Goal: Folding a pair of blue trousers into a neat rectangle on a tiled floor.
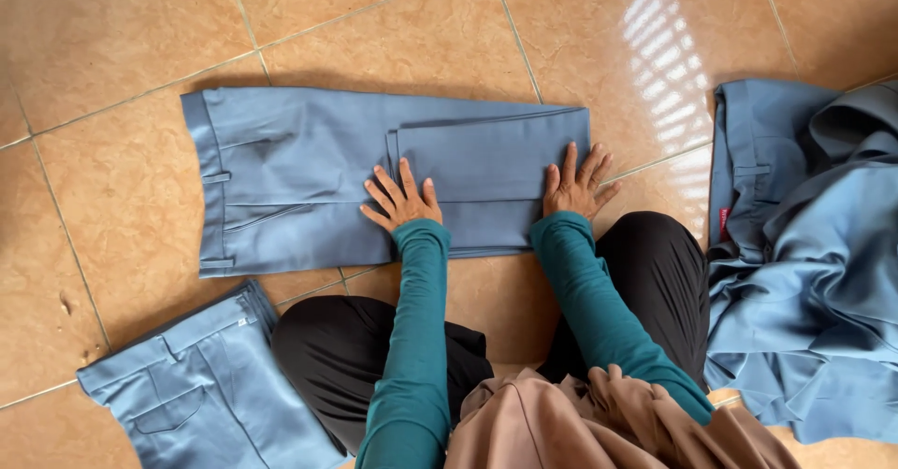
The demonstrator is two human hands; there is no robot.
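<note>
Blue-grey trousers [309,184] lie flat on the tiled floor [112,48], waistband to the left, with the legs doubled back so a folded layer sits on top toward the right. Both hands press on that folded part, which seems to be why the cloth stays smooth and square instead of springing open. The left hand [402,202] rests palm-down near the middle of the garment, its fingers [385,181] spread wide and flat, gripping nothing. The right hand [575,188] sits at the fold's right edge, fingers likewise splayed, pinning the crease against the floor. Teal sleeves [416,338] run down to both wrists, and the person kneels just behind the garment, black-clad knees [655,263] close to its lower edge, so weight can go straight down through the arms.

Another folded pair of trousers [201,385] in the same blue lies at the lower left, apart from the one under the hands, apparently set aside out of the way. A loose heap of blue garments [804,273] is bunched at the right, within arm's reach, touching the person's knee.
</note>
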